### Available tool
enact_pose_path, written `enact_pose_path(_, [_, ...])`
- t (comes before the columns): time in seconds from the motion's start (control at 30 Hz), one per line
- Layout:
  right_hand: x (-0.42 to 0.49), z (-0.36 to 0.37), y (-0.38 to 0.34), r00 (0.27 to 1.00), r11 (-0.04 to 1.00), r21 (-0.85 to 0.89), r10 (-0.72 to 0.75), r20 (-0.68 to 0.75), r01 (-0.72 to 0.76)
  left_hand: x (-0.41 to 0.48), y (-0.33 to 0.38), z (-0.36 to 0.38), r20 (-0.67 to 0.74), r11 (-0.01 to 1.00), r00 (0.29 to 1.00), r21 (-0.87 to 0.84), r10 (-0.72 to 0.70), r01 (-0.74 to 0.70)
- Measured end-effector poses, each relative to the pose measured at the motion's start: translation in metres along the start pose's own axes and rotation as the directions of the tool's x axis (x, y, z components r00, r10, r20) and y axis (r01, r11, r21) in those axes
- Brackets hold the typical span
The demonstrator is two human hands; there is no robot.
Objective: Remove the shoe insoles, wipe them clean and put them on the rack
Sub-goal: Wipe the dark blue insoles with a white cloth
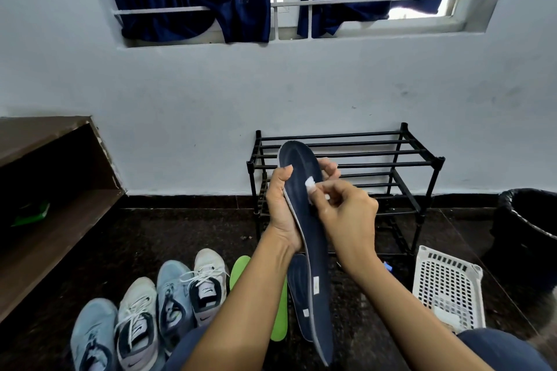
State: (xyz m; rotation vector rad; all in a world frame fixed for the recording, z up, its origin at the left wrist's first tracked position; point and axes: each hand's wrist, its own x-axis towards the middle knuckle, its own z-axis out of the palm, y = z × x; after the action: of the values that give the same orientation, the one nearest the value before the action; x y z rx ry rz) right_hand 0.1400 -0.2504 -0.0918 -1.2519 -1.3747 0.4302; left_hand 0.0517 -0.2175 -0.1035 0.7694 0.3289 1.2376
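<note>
the left hand (pixel 280 211) grips a dark blue insole (pixel 304 205) upright before the black rack (pixel 391 159); the right hand (pixel 346 214) pinches a white wipe (pixel 310 183) against it; four shoes (pixel 150 310) stand on the floor.

The rack (pixel 361 153) stands against the wall (pixel 301 93), and the right half of its top bars lies open from above. Its left half is screened by the raised insole (pixel 304 205), which the left hand (pixel 281 208) grips and the right hand (pixel 346 214) meets with a pinched wipe (pixel 310 182). The lower tier opens to the front between the uprights. Right of the rack, a basket (pixel 449 289) and a bin (pixel 530 229) crowd the floor (pixel 180 229). Left of it, the floor runs open to a shelf (pixel 45 190). Nearer, four shoes (pixel 150 304), a green insole (pixel 278 322) and a navy insole (pixel 297 280) lie beneath the arms.
</note>
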Motion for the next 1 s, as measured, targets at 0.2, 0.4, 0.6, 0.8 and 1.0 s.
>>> enact_pose_path(0.2, [-0.013,-0.002,-0.006,0.97,1.0,-0.003,-0.006,0.244,0.007,0.004,0.013,-0.01,0.007,0.997,0.998,-0.045,0.057,-0.057])
enact_pose_path(0.4, [0.013,-0.001,-0.002,0.993,0.99,-0.084,-0.111,0.026,0.113,-0.002,0.001,0.004,0.012,0.995,1.0,-0.101,-0.008,0.009])
enact_pose_path(0.6, [-0.017,-0.005,-0.012,0.942,0.999,0.038,-0.033,0.334,0.022,0.006,0.014,-0.013,0.068,0.994,0.997,-0.109,0.04,-0.033])
enact_pose_path(0.8, [-0.001,-0.002,-0.014,0.983,0.992,-0.009,-0.12,0.136,0.122,0.001,0.005,-0.002,0.054,0.997,0.998,-0.081,0.015,-0.01])
enact_pose_path(1.0, [-0.013,0.001,-0.017,0.93,0.982,0.069,-0.189,0.314,0.176,0.001,0.017,-0.015,0.012,0.987,1.0,-0.159,0.003,-0.001])
